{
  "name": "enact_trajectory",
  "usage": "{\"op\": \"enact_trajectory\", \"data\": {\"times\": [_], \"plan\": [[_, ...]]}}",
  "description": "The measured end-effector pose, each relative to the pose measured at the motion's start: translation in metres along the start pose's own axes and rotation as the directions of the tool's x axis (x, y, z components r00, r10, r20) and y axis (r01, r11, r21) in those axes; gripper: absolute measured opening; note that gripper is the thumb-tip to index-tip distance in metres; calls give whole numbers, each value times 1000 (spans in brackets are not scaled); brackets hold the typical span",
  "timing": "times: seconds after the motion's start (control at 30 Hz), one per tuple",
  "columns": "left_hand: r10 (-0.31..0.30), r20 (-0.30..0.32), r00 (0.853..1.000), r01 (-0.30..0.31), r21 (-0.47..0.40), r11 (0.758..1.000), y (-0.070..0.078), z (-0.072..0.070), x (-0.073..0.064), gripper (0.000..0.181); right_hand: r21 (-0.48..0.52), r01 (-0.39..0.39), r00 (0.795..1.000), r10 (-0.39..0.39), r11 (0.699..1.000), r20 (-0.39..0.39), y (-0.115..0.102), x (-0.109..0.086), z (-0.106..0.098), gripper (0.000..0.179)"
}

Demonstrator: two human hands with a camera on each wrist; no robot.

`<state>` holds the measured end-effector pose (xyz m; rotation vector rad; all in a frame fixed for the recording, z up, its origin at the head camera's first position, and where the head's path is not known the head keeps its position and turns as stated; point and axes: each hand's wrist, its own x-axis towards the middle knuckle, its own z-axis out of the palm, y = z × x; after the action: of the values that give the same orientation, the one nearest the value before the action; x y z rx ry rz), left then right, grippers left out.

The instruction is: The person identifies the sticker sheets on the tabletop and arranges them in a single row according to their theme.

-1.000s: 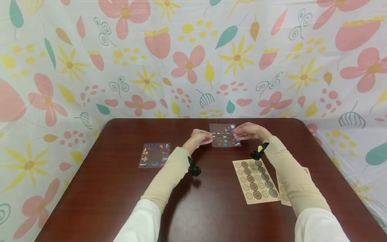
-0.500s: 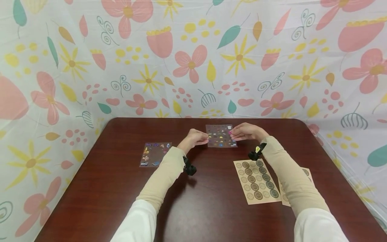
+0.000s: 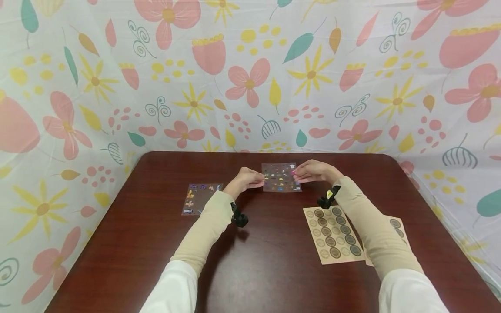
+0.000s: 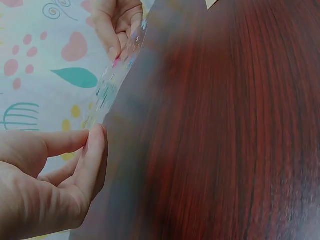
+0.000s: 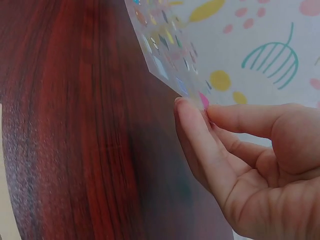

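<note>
A clear sticker sheet (image 3: 278,177) with small colourful stickers is held up between both hands near the table's far side. My left hand (image 3: 247,179) pinches its left edge between thumb and fingers, as the left wrist view shows on the sheet (image 4: 112,90) close up. At the opposite edge, my right hand (image 3: 316,171) pinches the sheet (image 5: 170,50) beside a pink sticker. In the wrist views the sheet stands off the tabletop, tilted. Another clear sticker sheet (image 3: 197,200) lies flat on the left, partly covered by the left forearm.
On the right lies a tan sheet of round brown stickers (image 3: 326,234). A second tan sheet (image 3: 398,226) is partly hidden under the right forearm. The dark wooden table (image 3: 250,278) meets a flower-patterned cloth (image 3: 250,56) at its back edge.
Both hands and the sticker sheet between them have moved a little to the left. The left forearm now covers more of the flat clear sheet. The tan sheets stay in place.
</note>
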<state>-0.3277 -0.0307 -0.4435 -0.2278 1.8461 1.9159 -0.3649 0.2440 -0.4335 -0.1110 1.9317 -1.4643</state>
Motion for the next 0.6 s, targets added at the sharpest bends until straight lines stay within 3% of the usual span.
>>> {"op": "enact_trajectory", "data": {"times": [0.37, 0.6], "plan": [[-7, 26, 1000, 6, 25, 1000, -6, -12, 2, 30, 4, -4, 1000, 4, 1000, 26, -1, 5, 13, 39], [-21, 40, 999, 17, 93, 996, -6, -22, -3, 29, 0, -16, 999, 16, 1000, 32, -3, 10, 20, 40]]}}
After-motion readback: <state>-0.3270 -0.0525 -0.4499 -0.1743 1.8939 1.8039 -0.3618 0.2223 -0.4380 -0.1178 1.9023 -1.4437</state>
